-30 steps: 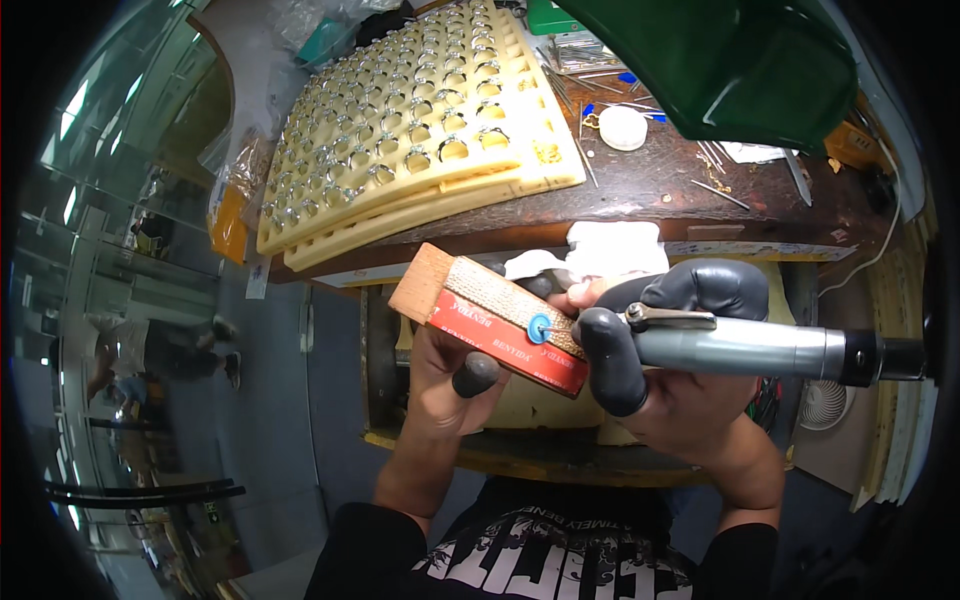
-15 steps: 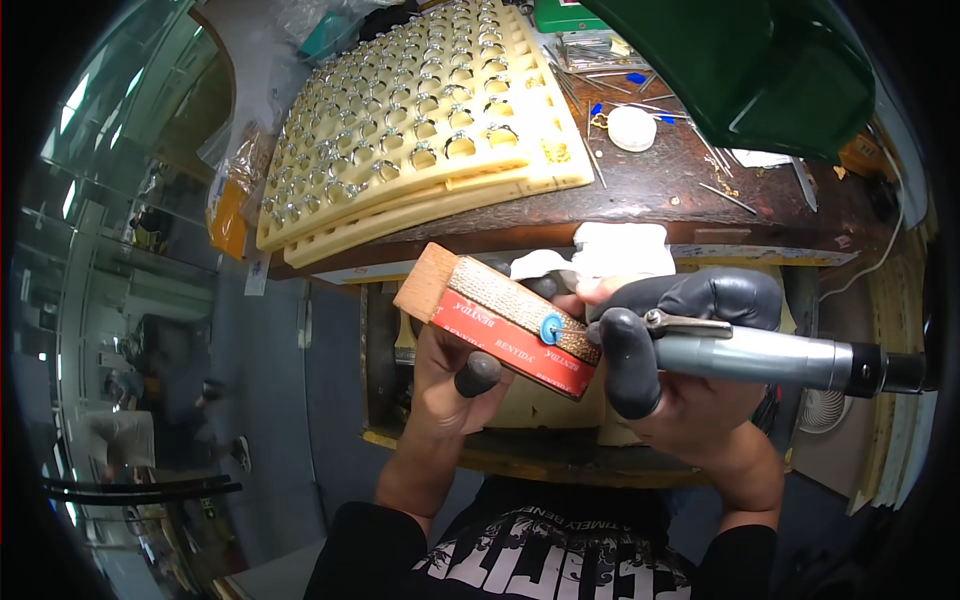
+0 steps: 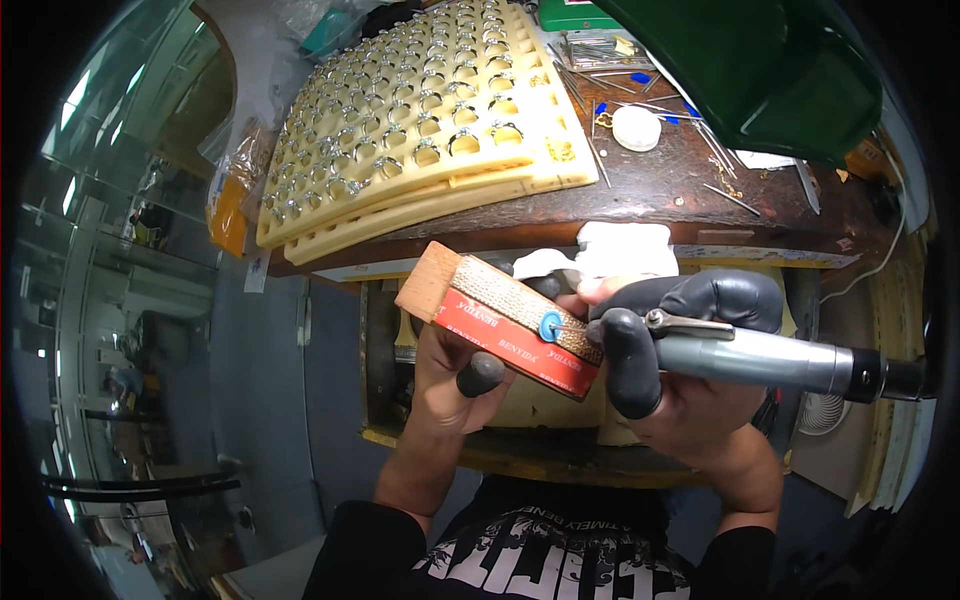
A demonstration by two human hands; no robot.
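My left hand is closed round a wooden block with a red printed label and a rough, textured upper face. A dark finger cot covers its thumb. My right hand grips a grey rotary handpiece like a pen, with black finger cots on the thumb and fingers. At the handpiece's tip a small blue disc on a thin shank lies against the block's textured face. My fingers behind the block are partly hidden.
On the dark wooden bench stands a cream tray with rows of rings. Beside it lie a round white pot and several thin metal burs. A green lamp shade overhangs the right. Under my hands is an open drawer.
The view has shifted very slightly. The block, the handpiece and both hands keep nearly the same places, with the blue disc still at the textured face.
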